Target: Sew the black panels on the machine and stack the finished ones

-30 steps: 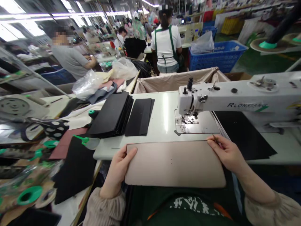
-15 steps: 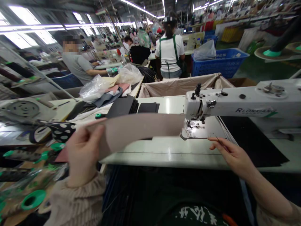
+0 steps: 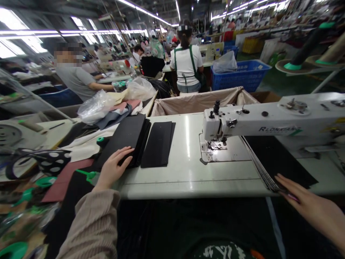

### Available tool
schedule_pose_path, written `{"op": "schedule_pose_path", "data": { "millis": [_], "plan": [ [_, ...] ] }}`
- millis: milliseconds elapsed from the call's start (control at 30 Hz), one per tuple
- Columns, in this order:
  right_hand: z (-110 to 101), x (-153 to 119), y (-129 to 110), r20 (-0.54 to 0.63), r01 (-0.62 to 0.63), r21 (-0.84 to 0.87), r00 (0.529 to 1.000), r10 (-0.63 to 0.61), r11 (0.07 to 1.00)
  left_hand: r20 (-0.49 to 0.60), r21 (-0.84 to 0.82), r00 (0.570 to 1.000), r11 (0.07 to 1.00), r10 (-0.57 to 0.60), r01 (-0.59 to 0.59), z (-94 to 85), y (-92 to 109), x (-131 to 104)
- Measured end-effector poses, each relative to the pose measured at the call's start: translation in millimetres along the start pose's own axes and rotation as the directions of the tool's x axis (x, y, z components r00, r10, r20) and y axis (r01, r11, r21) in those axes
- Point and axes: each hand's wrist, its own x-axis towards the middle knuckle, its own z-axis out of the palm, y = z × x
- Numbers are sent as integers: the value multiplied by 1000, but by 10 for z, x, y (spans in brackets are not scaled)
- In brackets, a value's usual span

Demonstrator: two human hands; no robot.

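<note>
My left hand (image 3: 115, 167) rests with its fingers stretched out on the near end of a thick stack of black panels (image 3: 126, 135). A smaller pile of black panels (image 3: 157, 144) lies just right of that stack. At the right, the fingers of my right hand (image 3: 302, 198) lie along the near edge of another black panel stack (image 3: 275, 154), beside the sewing machine (image 3: 248, 117). Tucked under those fingers is a thin tool (image 3: 292, 196), mostly hidden, with a pinkish part showing. Its exact kind cannot be made out.
Cloth scraps and plastic bags (image 3: 97, 108) lie at the back left. Green thread spools (image 3: 100, 141) sit left of the stacks. Behind the table stands a cloth-lined bin (image 3: 183, 105), with a blue crate (image 3: 239, 76) beyond. Co-workers sit at machines farther back.
The greyish panel has left my left hand, which has come down onto the thick black stack. My right hand has moved right, from near the needle plate to the right-hand stack.
</note>
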Motion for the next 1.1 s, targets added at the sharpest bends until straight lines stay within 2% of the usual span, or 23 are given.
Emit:
{"op": "schedule_pose_path", "data": {
  "millis": [100,167,200,300,367,400,467,500,567,600,633,667,700,767,800,833,900,967,1033,1100],
  "plan": [
    [-19,-55,208,155,55,-84,987,-42,995,-155,-11,988,1000,24,-26,88,215,-29],
    [-91,-32,237,190,61,-59,980,-49,996,-221,-57,973,995,65,-79,190,490,14],
    [-135,-6,206,201,63,-26,978,-56,998,-217,-100,971,988,96,-120,268,664,43],
    [-241,99,-115,168,96,116,979,-114,989,-102,-304,969,920,227,-247,589,1300,139],
    [-239,167,-522,126,173,237,970,-207,956,-11,-468,948,836,318,-286,824,1783,205],
    [-207,194,-768,167,217,298,947,-274,930,27,-544,928,784,373,-299,937,2030,235],
    [-85,228,-1284,254,302,416,867,-429,858,94,-665,866,678,492,-313,1152,2500,275],
    [-4,238,-1523,285,330,470,821,-495,818,129,-701,820,637,557,-322,1254,2707,277],
    [166,261,-1890,312,343,595,735,-602,727,209,-724,683,581,700,-373,1447,3018,229],
    [243,285,-1999,306,322,679,693,-653,659,249,-709,621,576,744,-407,1532,3107,177],
    [311,326,-2056,295,285,752,660,-691,594,283,-677,578,586,766,-445,1602,3144,108],
    [368,389,-2067,272,250,793,670,-691,555,315,-631,564,612,763,-477,1652,3131,26],
    [418,474,-2040,247,228,805,710,-659,548,340,-573,581,653,739,-495,1678,3073,-62],
    [509,707,-1928,201,230,725,832,-518,650,366,-450,673,755,643,-477,1653,2856,-237],
    [557,843,-1870,186,240,636,875,-447,734,371,-396,726,805,580,-441,1609,2720,-310],
    [610,982,-1824,188,257,527,894,-406,810,372,-351,775,851,510,-391,1553,2580,-368],
    [729,1234,-1781,225,317,316,891,-395,894,363,-282,848,913,385,-294,1438,2325,-424],
    [846,1408,-1787,270,376,159,873,-406,913,346,-222,894,951,284,-216,1358,2137,-398],
    [936,1481,-1792,295,400,66,867,-400,914,345,-183,910,967,230,-175,1334,2028,-304],
    [986,1465,-1758,287,383,30,881,-375,923,370,-196,901,967,226,-162,1357,1989,-169]
  ]
}}
